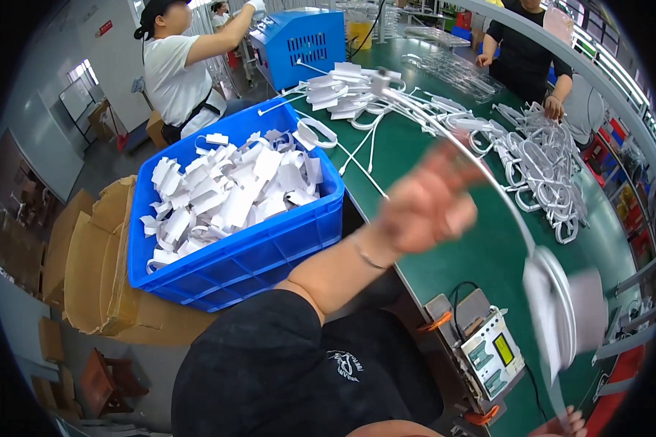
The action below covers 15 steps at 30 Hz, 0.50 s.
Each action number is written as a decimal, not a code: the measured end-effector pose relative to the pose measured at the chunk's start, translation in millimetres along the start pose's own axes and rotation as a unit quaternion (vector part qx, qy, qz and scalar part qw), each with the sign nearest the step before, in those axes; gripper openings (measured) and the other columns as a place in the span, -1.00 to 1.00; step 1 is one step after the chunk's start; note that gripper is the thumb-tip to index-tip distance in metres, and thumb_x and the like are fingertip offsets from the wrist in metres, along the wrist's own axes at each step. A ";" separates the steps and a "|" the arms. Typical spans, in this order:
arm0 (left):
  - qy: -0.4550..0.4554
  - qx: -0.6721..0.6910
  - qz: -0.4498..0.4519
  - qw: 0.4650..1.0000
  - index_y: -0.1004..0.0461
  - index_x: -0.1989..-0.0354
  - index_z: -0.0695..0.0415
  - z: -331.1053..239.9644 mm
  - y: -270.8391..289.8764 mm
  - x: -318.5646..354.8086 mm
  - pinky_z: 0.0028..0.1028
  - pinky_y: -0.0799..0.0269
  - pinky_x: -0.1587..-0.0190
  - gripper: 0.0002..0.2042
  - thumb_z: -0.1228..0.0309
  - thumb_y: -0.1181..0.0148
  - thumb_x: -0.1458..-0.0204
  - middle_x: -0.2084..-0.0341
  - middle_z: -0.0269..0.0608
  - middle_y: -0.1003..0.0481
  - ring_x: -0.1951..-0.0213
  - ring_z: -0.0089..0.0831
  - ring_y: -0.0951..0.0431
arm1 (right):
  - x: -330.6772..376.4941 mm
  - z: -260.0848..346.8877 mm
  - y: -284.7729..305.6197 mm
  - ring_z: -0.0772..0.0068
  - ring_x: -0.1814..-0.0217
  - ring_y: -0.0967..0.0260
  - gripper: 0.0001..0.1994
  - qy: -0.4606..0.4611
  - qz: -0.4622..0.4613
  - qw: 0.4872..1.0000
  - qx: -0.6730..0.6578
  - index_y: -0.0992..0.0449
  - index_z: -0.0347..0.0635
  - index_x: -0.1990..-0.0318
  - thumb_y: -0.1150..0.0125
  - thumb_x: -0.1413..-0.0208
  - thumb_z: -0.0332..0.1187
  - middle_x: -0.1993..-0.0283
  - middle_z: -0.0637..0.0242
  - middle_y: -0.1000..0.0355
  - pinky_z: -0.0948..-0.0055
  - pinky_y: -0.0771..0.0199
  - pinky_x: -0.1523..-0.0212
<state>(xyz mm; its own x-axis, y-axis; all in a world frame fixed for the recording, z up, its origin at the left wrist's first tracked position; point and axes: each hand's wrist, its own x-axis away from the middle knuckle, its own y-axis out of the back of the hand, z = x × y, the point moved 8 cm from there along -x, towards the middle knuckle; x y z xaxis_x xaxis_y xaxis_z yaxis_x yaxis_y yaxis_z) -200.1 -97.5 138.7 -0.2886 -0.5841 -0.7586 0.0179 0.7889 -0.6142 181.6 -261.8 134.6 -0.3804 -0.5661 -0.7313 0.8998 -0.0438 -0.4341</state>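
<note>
My left hand (430, 204) is over the green table, smeared by motion. Its fingertips are close to a white cable (514, 207), and whether they grip it is unclear. That cable stretches from a blurred connector end (380, 81) down to a coiled bundle (554, 309) with a white paper label (587, 309). Below the coil, a strand runs to my right hand (572, 422) at the lower edge, where the fingers are closed on it; most of that hand is cut off.
A blue crate (233, 273) full of labelled white cable coils stands left, beside a cardboard box (98, 269). More cables (539, 164) lie on the green table (430, 277). A small tester with a screen (492, 353) sits at the near edge. Co-workers are by a blue machine (299, 51) and across the table.
</note>
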 end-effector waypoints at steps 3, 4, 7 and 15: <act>0.207 -0.158 -0.004 0.965 0.05 -0.29 -0.12 114.1 50.0 0.6 -0.44 -0.52 0.30 -0.25 0.56 -0.15 0.09 -0.09 -0.17 -0.30 0.16 -0.30 -0.51 | -25.1 -30.6 2.0 0.44 0.27 -0.30 -0.81 -0.001 -0.058 0.998 0.033 -0.33 -0.18 0.17 0.06 -0.22 -0.26 0.30 0.27 -0.36 0.39 -0.31 0.19; 0.216 -0.160 0.016 0.963 0.06 -0.29 -0.13 137.3 47.8 -3.5 -0.47 -0.52 0.31 -0.27 0.54 -0.15 0.07 -0.07 -0.18 -0.31 0.18 -0.31 -0.52 | -34.8 -45.0 17.8 0.47 0.23 -0.32 -0.79 -0.015 -0.077 0.996 0.037 -0.34 -0.22 0.15 0.09 -0.24 -0.26 0.25 0.25 -0.37 0.47 -0.32 0.18; 0.144 -0.002 -0.142 0.979 -0.13 -0.14 -0.03 156.0 97.6 -51.1 -0.55 -0.48 0.33 -0.50 0.45 -0.15 -0.02 0.03 -0.19 -0.35 0.35 -0.51 -0.48 | -72.3 -65.9 70.5 0.44 -0.19 -0.16 -0.65 -0.100 0.007 0.989 0.108 -0.25 -0.26 -0.10 0.12 -0.27 -0.24 -0.18 0.22 -0.18 0.49 -0.18 -0.13; 0.342 -0.179 -0.372 0.844 -0.46 0.40 0.14 243.6 203.0 -6.1 -0.52 -0.47 0.51 -0.89 0.38 -0.14 0.05 0.53 -0.24 -0.48 0.58 -0.45 -0.51 | -13.9 -216.1 19.2 0.55 0.09 -0.33 -0.56 -0.326 0.084 0.923 0.183 -0.11 -0.14 -0.24 0.08 -0.25 -0.26 -0.25 0.28 -0.13 0.65 -0.36 0.24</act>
<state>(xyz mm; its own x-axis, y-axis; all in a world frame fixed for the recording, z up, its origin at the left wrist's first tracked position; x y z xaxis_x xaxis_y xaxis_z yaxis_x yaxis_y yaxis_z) 38.5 19.8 -34.3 -0.5799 -0.7928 0.1875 -0.6676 0.3305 -0.6671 158.1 -76.9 22.7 -0.1260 -0.9607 -0.2473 0.9919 -0.1177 -0.0483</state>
